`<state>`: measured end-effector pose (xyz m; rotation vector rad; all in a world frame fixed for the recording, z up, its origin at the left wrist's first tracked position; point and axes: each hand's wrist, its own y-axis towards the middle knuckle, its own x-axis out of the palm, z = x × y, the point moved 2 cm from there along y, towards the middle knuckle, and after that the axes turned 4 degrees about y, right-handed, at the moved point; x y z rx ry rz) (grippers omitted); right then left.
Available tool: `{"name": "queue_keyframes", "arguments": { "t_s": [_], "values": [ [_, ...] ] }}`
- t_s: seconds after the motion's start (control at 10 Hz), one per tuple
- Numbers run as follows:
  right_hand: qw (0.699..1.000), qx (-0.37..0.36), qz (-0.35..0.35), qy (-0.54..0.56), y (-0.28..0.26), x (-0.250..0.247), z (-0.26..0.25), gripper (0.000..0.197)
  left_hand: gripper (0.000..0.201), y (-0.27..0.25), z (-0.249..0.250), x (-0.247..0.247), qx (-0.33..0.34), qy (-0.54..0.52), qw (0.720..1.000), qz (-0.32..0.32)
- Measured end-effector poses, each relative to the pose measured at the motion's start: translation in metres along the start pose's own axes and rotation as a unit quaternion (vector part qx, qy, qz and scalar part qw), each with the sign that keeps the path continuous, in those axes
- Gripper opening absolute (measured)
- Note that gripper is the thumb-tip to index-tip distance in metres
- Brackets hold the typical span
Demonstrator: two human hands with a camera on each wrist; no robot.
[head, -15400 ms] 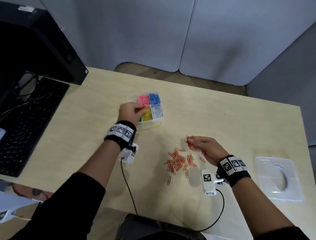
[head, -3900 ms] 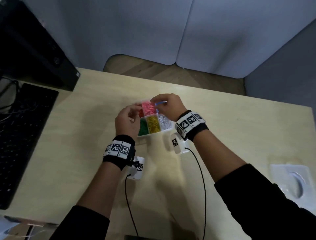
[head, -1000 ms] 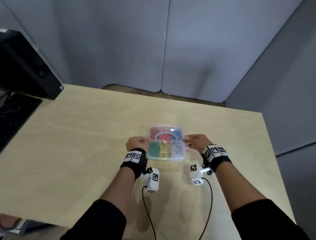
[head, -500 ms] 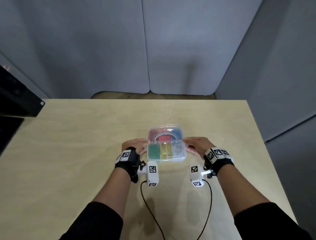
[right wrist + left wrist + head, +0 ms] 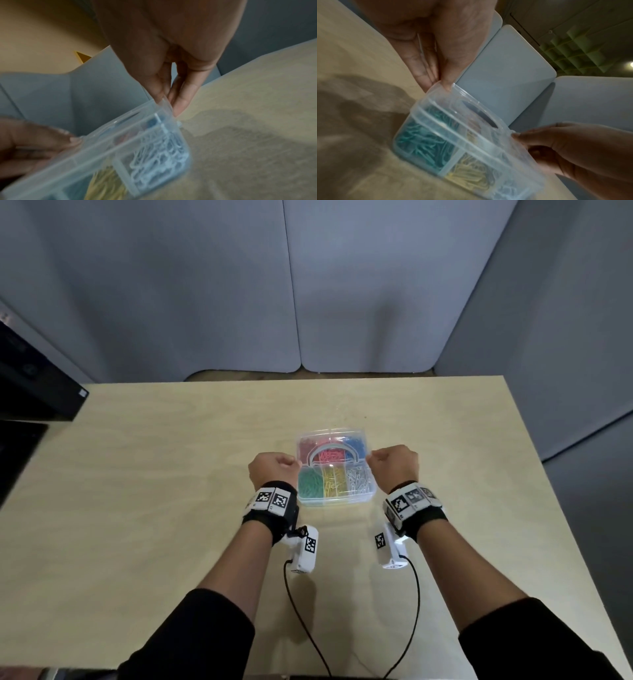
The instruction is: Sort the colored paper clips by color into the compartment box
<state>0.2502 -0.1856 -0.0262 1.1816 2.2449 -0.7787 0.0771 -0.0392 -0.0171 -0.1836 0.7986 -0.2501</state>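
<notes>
Wrist views only: left hand (image 5: pixel 436 44) and right hand (image 5: pixel 171 56) each pinch clear lidded plastic compartment box (image 5: pixel 335 470) at side rims. Between grips: sorted red, pink, blue, green, yellow, white clips.

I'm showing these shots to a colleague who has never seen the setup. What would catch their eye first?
Probably the clear compartment box at mid-table, lid on, its paper clips sorted into bright red, pink, blue, green, yellow and white sections. Next, the left hand and right hand flanking it, fingertips pinching its side edges, and the black wristbands with square black-and-white markers.
</notes>
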Motion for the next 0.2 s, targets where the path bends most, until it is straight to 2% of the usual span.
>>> {"name": "queue_keyframes", "arguments": {
  "t_s": [0.1,0.2],
  "values": [
    [0.998,-0.042,0.011,-0.046,-0.004,0.004,-0.005,0.022,0.002,-0.002,-0.003,0.003,0.051,0.01,0.998,0.019],
    [0.996,-0.081,0.022,-0.034,-0.006,0.005,0.007,0.04,0.005,-0.006,-0.014,0.005,0.097,-0.023,0.995,0.026]
  ]
}}
